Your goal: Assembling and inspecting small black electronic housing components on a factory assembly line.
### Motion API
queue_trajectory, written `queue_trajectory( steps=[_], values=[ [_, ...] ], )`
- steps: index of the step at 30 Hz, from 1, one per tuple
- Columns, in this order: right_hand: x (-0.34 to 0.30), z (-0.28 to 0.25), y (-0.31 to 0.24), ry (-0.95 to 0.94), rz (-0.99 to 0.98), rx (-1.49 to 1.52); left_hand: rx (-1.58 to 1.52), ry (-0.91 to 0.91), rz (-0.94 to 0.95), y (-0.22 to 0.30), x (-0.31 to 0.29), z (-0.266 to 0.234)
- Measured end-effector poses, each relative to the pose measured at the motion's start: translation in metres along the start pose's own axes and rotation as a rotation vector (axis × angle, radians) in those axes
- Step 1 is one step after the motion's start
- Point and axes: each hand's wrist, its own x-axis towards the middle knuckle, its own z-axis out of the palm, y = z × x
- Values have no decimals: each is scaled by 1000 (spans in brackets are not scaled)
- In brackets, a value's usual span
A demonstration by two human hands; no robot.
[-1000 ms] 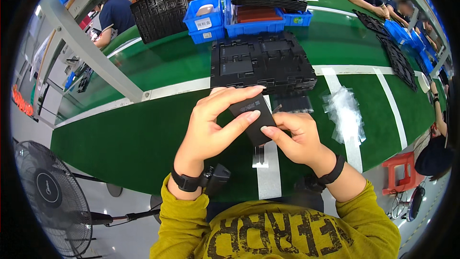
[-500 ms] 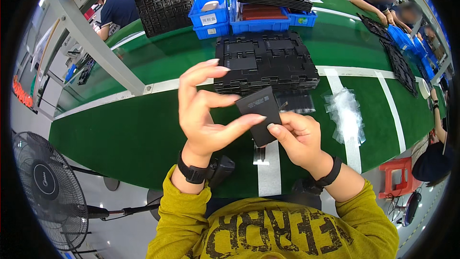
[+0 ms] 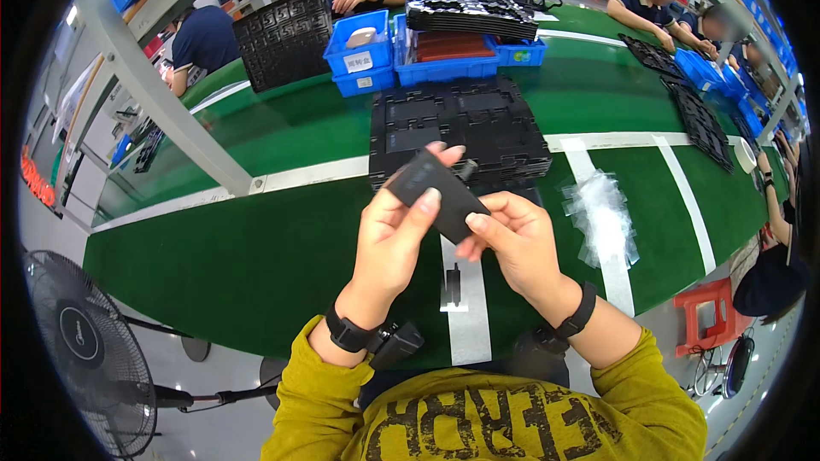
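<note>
We hold a flat black panel between both hands, raised above the near edge of the green surface. The panel is a thin matte rectangle with rounded corners, tilted so one long side runs from upper left to lower right. Our left hand has its fingers closed on the panel, thumb pressed on the near face and the other fingers behind it. Our right hand pinches the lower right corner with its thumb, the remaining fingers curled under and partly hidden. Each wrist carries a black band.

Just beyond the panel, toward the middle of the surface, sits a stack of black moulded trays, glossy plastic with square pockets and ribbed walls. To the right of our hands, on a white stripe painted across the surface, lies a crumpled clear film bag, shiny and wrinkled. A small dark part lies on another white stripe near the close edge, below our hands.

At the far edge stand blue plastic bins, box-shaped with smooth walls, and more black trays piled on one of them. Flat trays line the right edge. Other people in dark blue shirts sit along the far side. A round wire-caged fan stands on the floor off the left near corner.
</note>
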Motion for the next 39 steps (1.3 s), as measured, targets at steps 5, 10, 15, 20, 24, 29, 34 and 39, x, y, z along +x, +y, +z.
queue_trajectory(
  steps=[5,10,15,20,24,29,34,39],
  values=[
    [9,-6,3,221,-80,-52,202,-98,-61,-17,-6,-17],
    [68,-65,-33,420,-129,-509,1064,-566,-254,-16,-32,-47],
    [118,-112,-29,440,27,-757,1357,-751,-167,-23,-45,-40],
    [132,-117,-21,413,257,-862,1373,-729,-141,-29,-49,-43],
    [138,-120,-20,327,174,-1239,1354,-694,-143,-32,-49,-43],
    [133,-95,-27,314,-1,-1698,1333,-659,-122,-31,-47,-42],
    [108,-82,-30,192,35,-1426,1286,-581,-81,-31,-46,-41],
    [43,-26,-11,-202,525,-693,1230,-388,8,-35,-42,-42]
  ],
)
